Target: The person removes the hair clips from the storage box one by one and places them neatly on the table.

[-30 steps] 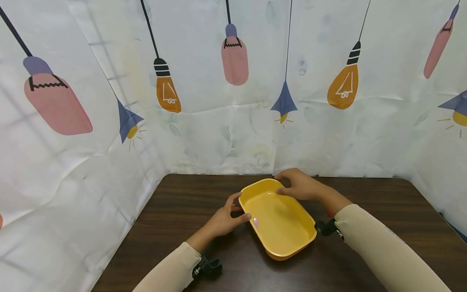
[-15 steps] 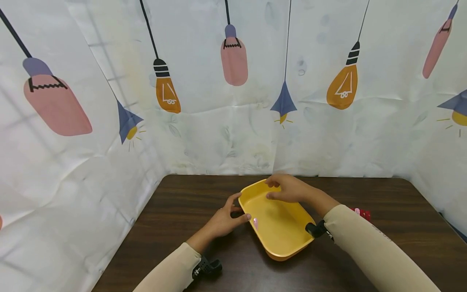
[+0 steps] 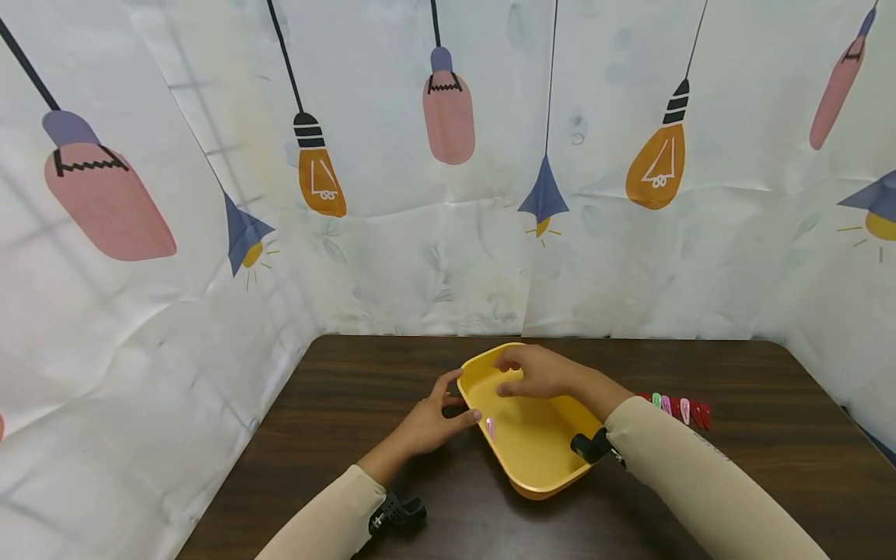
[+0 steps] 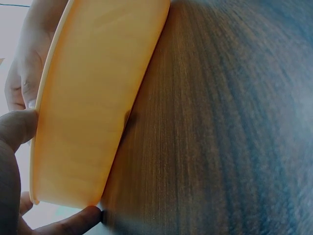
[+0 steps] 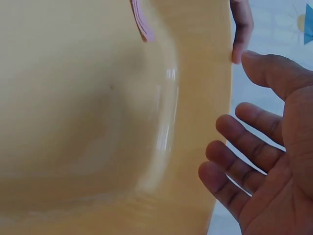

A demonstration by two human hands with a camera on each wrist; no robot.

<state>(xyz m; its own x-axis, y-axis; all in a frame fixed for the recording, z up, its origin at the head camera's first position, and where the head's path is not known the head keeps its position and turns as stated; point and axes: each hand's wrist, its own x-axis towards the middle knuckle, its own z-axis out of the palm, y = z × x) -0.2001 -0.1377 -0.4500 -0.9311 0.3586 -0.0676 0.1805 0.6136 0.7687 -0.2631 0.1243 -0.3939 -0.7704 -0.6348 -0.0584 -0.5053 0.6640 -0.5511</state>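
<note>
A yellow rectangular tray (image 3: 542, 459) sits at an angle on the table. My left hand (image 3: 430, 424) holds its left side, thumb at the rim and fingers spread round the outer wall near the far corner. Inside, close to the left wall, lies a pink hair clip (image 3: 490, 428). Over the far part of the tray hovers my right hand (image 3: 539, 373), fingers relaxed and slightly bent, nothing in it. The right wrist view shows that palm and its separate fingers (image 5: 227, 132) beside the tray wall.
Right of the tray, a row of hair clips (image 3: 684, 411) in red, pink and green lies on the dark wooden table (image 3: 350, 404), partly hidden by my right sleeve. A white curtain (image 3: 420, 264) printed with lamps hangs behind the table.
My right hand has moved left from the far right rim to above the inside of the tray, uncovering the row of hair clips. The left hand and tray stay put.
</note>
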